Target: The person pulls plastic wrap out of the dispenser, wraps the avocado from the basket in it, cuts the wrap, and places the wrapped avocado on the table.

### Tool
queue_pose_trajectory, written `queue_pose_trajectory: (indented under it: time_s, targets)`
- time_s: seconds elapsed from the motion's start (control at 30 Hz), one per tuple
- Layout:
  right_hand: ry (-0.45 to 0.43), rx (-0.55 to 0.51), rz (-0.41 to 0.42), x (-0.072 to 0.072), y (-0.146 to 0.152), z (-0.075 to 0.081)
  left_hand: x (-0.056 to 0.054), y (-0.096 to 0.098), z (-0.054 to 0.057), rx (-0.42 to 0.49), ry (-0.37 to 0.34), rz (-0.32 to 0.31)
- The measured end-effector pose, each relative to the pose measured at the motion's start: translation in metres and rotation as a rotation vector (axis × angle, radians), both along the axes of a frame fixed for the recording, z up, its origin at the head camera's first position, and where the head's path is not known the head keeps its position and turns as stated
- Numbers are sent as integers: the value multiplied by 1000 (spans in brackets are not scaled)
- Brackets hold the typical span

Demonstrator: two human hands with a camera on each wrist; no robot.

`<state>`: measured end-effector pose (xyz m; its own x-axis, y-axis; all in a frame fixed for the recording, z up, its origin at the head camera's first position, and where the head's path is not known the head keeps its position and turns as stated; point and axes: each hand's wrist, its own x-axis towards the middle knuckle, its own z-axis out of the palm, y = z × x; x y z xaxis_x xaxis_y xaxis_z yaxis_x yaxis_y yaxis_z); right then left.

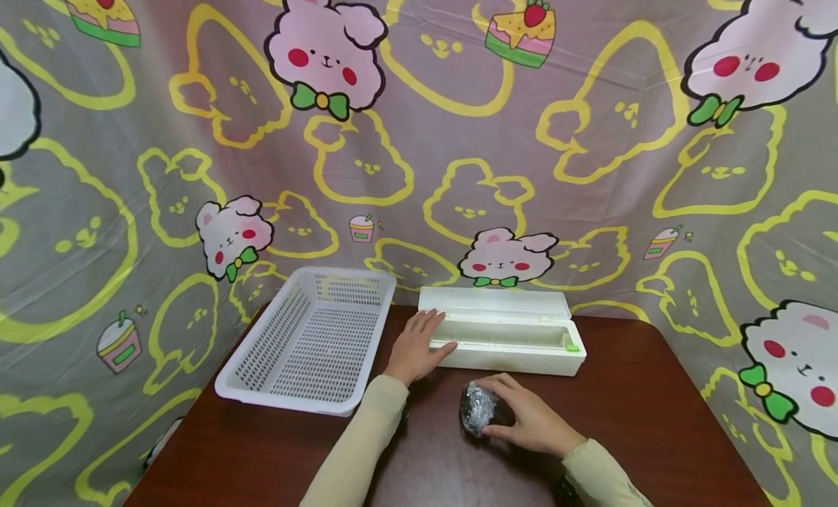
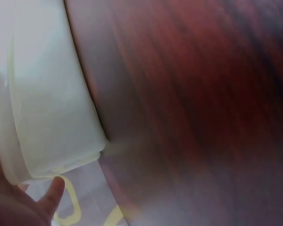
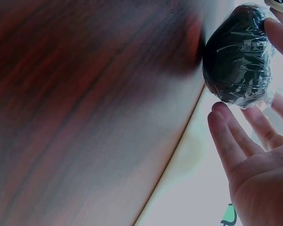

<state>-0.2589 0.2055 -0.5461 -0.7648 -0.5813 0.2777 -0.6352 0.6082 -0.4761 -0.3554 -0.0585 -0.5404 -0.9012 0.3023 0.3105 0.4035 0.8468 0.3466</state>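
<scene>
A dark, rounded item wrapped in clear plastic film (image 1: 479, 408) rests on the table, its kind hidden by the film. My right hand (image 1: 533, 417) holds it from the right, thumb on the near side and fingertips on the far side. In the right wrist view the crinkled film on the wrapped item (image 3: 238, 59) shines between thumb and fingers. Behind it lies a long white cling film dispenser (image 1: 513, 361), lid raised, a green piece at its right end. My left hand (image 1: 419, 349) rests on the dispenser's left end with fingers spread; the left wrist view shows the thumb by its corner.
A white perforated plastic basket (image 1: 288, 401) stands on the left of the brown wooden table (image 1: 655, 420). A patterned cloth (image 1: 589, 201) with cartoon rabbits hangs behind the table and along both sides. The dispenser stands near the table's back edge.
</scene>
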Motion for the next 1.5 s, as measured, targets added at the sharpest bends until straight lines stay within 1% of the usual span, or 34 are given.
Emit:
queue_pose_trajectory:
  time_s: [0.1,0.27,0.43,0.63,0.8,0.97,1.2,1.4,1.5]
  targets:
    - [3,-6,1,1,0,3,-1,0,3,-8,-13,1]
    - [-14,-17,-14,1,-5,1,-3,-5,4,-46,-30,12]
    - [-34,-26,-45,4,-10,0,-4,-7,3,-59,-22,13]
    - [-56,-1,-69,4,-17,-1,-4,-6,-1,-36,-13,21]
    - [-91,26,-70,3,-21,-1,-4,-6,-3,-29,-13,30]
    - [-102,43,-76,2,-23,0,-5,-5,-3,-25,-15,37]
    - [-101,40,-60,2,-25,0,-4,-4,-1,-11,-6,39]
    - [-111,37,-47,2,-25,0,-3,-4,0,-17,-27,44]
    - [-109,27,-39,1,-24,0,-3,-4,1,-12,-24,45]
